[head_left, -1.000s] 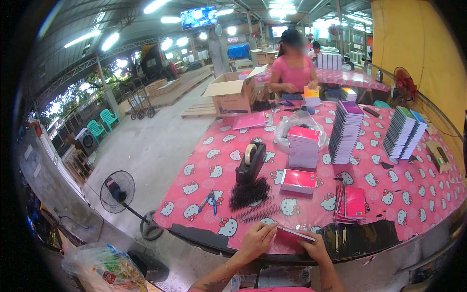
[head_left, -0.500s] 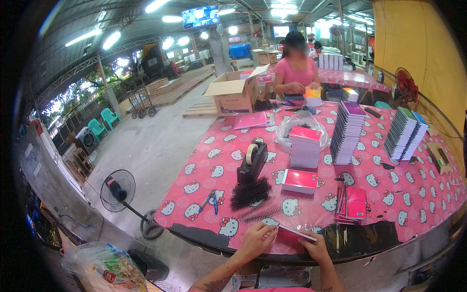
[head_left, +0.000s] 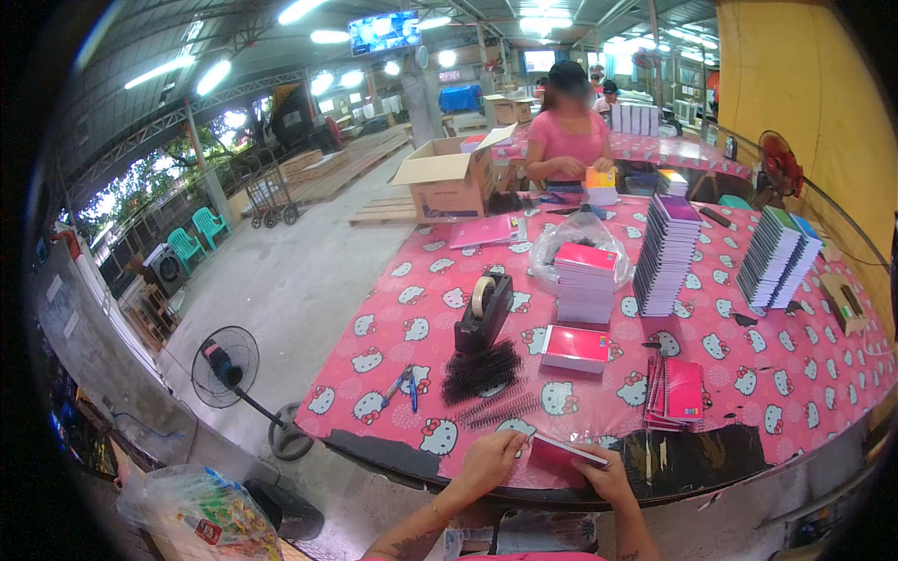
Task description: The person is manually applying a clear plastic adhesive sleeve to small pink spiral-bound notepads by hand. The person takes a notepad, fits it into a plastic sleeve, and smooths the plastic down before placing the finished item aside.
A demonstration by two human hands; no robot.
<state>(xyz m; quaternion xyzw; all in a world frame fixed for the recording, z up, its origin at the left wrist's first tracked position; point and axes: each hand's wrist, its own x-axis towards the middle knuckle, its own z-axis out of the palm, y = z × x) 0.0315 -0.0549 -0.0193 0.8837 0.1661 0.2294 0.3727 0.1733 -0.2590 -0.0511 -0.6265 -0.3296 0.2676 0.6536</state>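
A small pinkish-red notebook is tilted up near the front edge of the table. My right hand grips its right side, thumb along the pale page edge. At the notebook's left edge, my left hand is closed in a pinch; what its fingertips hold is too small to make out. Just beyond lie loose black spiral coils and a thicker bundle of black coils. Blue-handled pliers rest to their left. A short stack of red notebooks stands farther off, and spiral-bound red notebooks lie to the right.
A black tape dispenser stands behind the coils. Tall notebook stacks and a clear plastic bag occupy the table's far half. Across it, a person in pink handles a yellow-covered stack. A fan stands left of the table.
My left hand's fingers have drawn closer together and shifted slightly left at the notebook's edge. The right hand keeps its grip on the notebook.
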